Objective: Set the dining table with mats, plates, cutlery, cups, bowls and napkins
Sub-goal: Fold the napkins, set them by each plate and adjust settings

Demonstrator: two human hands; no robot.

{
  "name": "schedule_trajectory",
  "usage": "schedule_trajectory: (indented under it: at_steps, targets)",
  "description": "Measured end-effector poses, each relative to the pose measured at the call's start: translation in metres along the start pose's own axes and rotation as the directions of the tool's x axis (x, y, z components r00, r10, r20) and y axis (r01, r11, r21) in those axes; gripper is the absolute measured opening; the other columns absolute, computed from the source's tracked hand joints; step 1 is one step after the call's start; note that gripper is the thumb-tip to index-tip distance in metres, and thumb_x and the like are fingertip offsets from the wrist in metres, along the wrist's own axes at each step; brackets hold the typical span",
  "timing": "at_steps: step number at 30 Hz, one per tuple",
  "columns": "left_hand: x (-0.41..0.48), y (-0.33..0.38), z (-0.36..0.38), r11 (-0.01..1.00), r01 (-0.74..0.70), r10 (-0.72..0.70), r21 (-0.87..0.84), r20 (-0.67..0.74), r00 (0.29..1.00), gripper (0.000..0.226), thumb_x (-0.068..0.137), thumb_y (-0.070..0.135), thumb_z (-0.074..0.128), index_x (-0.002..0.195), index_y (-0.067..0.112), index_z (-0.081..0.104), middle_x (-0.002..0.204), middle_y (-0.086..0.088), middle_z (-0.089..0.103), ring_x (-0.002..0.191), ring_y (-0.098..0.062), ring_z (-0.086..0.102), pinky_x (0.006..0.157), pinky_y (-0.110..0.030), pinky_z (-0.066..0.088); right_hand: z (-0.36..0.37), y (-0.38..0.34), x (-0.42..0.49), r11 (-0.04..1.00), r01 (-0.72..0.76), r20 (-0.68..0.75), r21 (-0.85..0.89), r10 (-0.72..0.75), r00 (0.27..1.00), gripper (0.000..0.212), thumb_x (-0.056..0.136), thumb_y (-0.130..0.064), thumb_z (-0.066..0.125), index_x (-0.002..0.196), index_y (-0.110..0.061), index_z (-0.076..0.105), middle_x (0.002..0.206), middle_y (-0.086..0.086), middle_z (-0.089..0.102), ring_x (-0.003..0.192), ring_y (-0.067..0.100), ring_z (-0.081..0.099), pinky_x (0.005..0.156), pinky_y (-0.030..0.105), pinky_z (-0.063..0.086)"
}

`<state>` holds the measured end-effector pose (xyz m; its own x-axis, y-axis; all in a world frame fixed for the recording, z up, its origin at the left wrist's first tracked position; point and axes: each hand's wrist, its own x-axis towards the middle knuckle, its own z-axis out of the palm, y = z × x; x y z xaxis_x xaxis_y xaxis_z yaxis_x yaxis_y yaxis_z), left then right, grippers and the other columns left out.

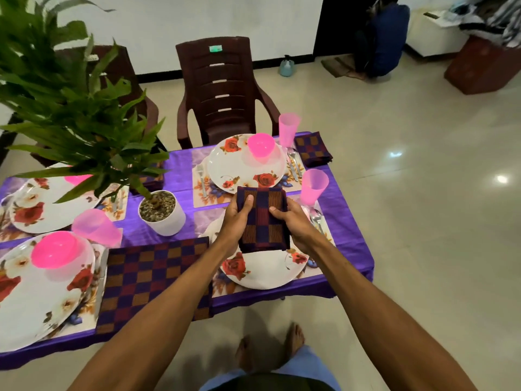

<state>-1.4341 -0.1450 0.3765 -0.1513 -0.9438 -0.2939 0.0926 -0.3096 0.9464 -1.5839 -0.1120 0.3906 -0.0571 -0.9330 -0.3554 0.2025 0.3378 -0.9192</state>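
Over the right end of the table (pixel 348 221), just above the near plate (pixel 262 273), both hands have the folded napkin (pixel 263 224) between them. The left hand (pixel 235 224) clasps its left edge and the right hand (pixel 298 227) clasps its right edge, each with a thumb laid on top. The other fingers go under the cloth, so how they curl there is out of sight. The napkin and both wrists blot out most of that plate; only its front rim and two red roses show, and whether a bowl sits on it I cannot tell. Beside the right wrist a spoon (pixel 317 218) peeks out, its handle lost behind the arm, with a pink cup (pixel 313 186) just beyond it. Across the table, the far plate (pixel 245 167) carries a pink bowl (pixel 260 145) in plain view. To the left, a spread checked cloth (pixel 152 277) hangs over the table's front edge, partly under the left forearm. The potted plant (pixel 70 108) throws its leaves over the far left setting, hiding much of it, and the near left plate (pixel 36 300) is cut off by the picture's edge.
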Motion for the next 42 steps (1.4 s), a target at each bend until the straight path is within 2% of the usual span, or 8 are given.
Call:
schedule_trajectory:
  at_steps: [5,8,12,17,21,28,33,42]
  targets:
    - [0.012,0.001,0.038,1.000,0.009,-0.010,0.030,0.028,1.000,0.030,0.100,0.045,0.052,0.122,0.027,0.059,0.114,0.004,0.072,0.102,-0.017,0.069,0.081,-0.036,0.058,-0.053,-0.010,0.003,0.999,0.020,-0.026,0.029,-0.019,0.999,0.030,0.099,-0.003,0.056,0.127,-0.014,0.057,0.117,0.004,0.069,0.105,0.021,0.067,0.078,0.030,0.060]
    - [0.024,0.003,0.063,0.994,0.012,-0.017,0.108,0.050,0.999,0.039,0.100,0.052,0.045,0.119,0.020,0.058,0.098,0.001,0.073,0.086,-0.020,0.070,0.072,-0.038,0.059,-0.108,-0.020,0.011,0.993,0.038,-0.064,0.111,-0.031,0.997,0.031,0.097,0.000,0.058,0.122,-0.017,0.062,0.113,0.006,0.072,0.098,0.020,0.070,0.078,0.035,0.061]
    - [0.042,0.006,0.099,0.993,-0.017,0.012,0.118,0.046,0.999,0.029,0.101,0.037,0.051,0.114,0.013,0.058,0.085,-0.007,0.074,0.070,-0.024,0.069,0.063,-0.032,0.056,-0.192,-0.035,0.032,0.987,0.037,-0.161,0.155,-0.012,0.987,0.037,0.093,0.002,0.062,0.129,-0.004,0.059,0.117,0.016,0.070,0.096,0.026,0.070,0.079,0.039,0.062]
    - [0.067,-0.002,0.136,0.988,-0.029,0.020,0.149,0.056,0.998,0.012,0.101,0.025,0.057,0.104,0.015,0.063,0.088,-0.014,0.071,0.071,-0.027,0.066,0.058,-0.029,0.051,-0.272,-0.030,0.065,0.992,-0.033,-0.267,0.125,0.066,0.961,0.021,0.093,0.001,0.064,0.108,-0.012,0.067,0.102,0.011,0.072,0.080,0.020,0.071,0.065,0.036,0.062]
    - [0.082,-0.015,0.148,0.985,0.017,-0.018,0.172,0.005,1.000,0.011,0.100,0.024,0.058,0.104,0.015,0.062,0.089,-0.014,0.072,0.073,-0.028,0.066,0.063,-0.033,0.050,-0.296,-0.011,0.098,0.989,-0.138,-0.315,0.060,0.150,0.937,0.017,0.099,-0.002,0.055,0.107,-0.014,0.064,0.099,0.009,0.070,0.072,0.015,0.070,0.056,0.031,0.060]
    - [0.099,-0.026,0.150,0.971,0.058,-0.038,0.230,-0.093,0.995,0.013,0.100,0.016,0.056,0.110,0.009,0.062,0.092,-0.015,0.073,0.070,-0.021,0.067,0.061,-0.030,0.055,-0.289,0.033,0.152,0.951,-0.288,-0.303,-0.115,0.243,0.921,0.030,0.100,0.004,0.042,0.116,-0.013,0.062,0.101,0.011,0.069,0.081,0.025,0.068,0.064,0.040,0.063]
    - [0.107,-0.030,0.144,0.972,0.078,-0.046,0.222,-0.143,0.989,0.011,0.100,0.014,0.057,0.109,0.010,0.062,0.089,-0.015,0.072,0.071,-0.026,0.067,0.069,-0.038,0.053,-0.273,0.049,0.169,0.888,-0.252,-0.365,-0.384,0.104,0.925,0.036,0.092,0.001,0.051,0.125,-0.011,0.061,0.112,0.009,0.068,0.098,0.027,0.066,0.086,0.041,0.058]
    - [0.108,-0.029,0.134,0.971,0.082,-0.042,0.224,-0.177,0.983,0.019,0.099,0.015,0.058,0.115,0.005,0.061,0.091,-0.016,0.073,0.071,-0.025,0.067,0.067,-0.036,0.053,-0.262,0.053,0.173,0.600,-0.232,-0.310,-0.765,-0.028,0.950,0.038,0.092,-0.012,0.061,0.129,-0.003,0.055,0.125,0.019,0.053,0.121,0.036,0.048,0.102,0.046,0.044]
